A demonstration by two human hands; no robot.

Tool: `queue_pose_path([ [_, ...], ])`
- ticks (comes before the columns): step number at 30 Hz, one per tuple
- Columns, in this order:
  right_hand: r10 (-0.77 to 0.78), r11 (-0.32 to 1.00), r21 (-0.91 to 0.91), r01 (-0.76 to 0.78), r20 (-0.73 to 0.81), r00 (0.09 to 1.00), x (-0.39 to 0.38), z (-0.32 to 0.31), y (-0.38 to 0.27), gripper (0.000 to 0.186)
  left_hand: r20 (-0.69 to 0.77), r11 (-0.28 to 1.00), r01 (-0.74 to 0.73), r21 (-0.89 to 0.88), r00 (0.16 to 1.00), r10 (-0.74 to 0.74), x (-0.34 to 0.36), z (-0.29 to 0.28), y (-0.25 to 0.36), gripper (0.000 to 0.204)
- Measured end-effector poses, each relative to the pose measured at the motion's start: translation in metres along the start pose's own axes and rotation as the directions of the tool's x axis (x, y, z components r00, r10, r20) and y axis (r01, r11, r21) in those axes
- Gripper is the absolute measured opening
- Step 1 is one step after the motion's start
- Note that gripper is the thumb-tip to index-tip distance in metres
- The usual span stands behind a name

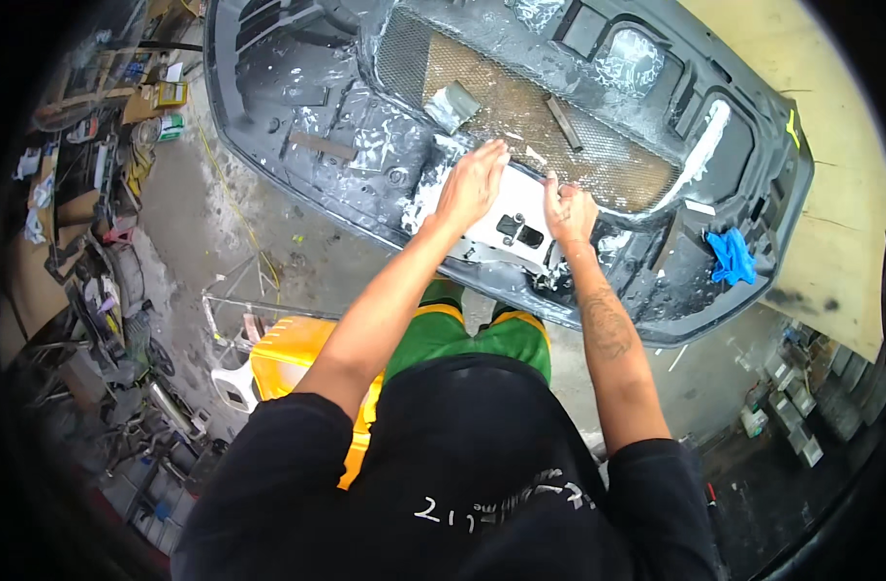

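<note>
A large black moulded vehicle panel (365, 208), smeared with white, lies before me with its ribbed side up. At its near edge, a white plate (512, 201) with a dark rectangular opening sits between my hands. My left hand (474, 184) lies flat over the plate's left part, fingers stretched out and close together. By the plate's right end is my right hand (570, 210), thumb pointing away from me and fingers curled in. Whatever those curled fingers may grip is hidden. Just beyond my left hand, a crumpled grey-green piece (452, 107) rests on the panel's brown mesh (520, 97).
Dark strips (564, 123) lie on the panel, and a blue glove (730, 257) is at its right. A yellow plastic part (293, 349) stands by my left leg. Clutter (104, 290) lines the left side; a wooden board (830, 174) extends at right.
</note>
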State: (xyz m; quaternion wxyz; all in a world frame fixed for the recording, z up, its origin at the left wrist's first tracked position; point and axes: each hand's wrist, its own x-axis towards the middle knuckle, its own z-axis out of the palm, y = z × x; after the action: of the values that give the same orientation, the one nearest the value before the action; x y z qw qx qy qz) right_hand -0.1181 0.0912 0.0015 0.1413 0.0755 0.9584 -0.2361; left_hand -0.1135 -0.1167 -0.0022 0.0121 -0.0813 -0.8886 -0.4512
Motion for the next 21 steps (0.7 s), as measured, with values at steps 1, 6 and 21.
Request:
queue_pose_path([
  [1, -0.048, 0.999, -0.016, 0.048, -0.031, 0.998, 0.003, 0.006, 0.003, 0.062, -0.002, 1.0, 0.004, 0.006, 1.0, -0.004, -0.004, -0.005, -0.007, 0.031],
  [6, -0.039, 0.997, -0.063, 0.035, -0.07, 0.997, 0.0, 0.011, 0.008, 0.057, -0.328, 0.906, 0.206, -0.37, 0.883, -0.335, -0.031, -0.018, 0.003, 0.031],
  [21, -0.089, 0.996, -0.017, 0.088, -0.159, 0.983, -0.002, 0.016, 0.016, 0.057, -0.217, 0.995, 0.016, -0.098, 0.976, -0.037, -0.06, 0.019, 0.011, 0.039],
])
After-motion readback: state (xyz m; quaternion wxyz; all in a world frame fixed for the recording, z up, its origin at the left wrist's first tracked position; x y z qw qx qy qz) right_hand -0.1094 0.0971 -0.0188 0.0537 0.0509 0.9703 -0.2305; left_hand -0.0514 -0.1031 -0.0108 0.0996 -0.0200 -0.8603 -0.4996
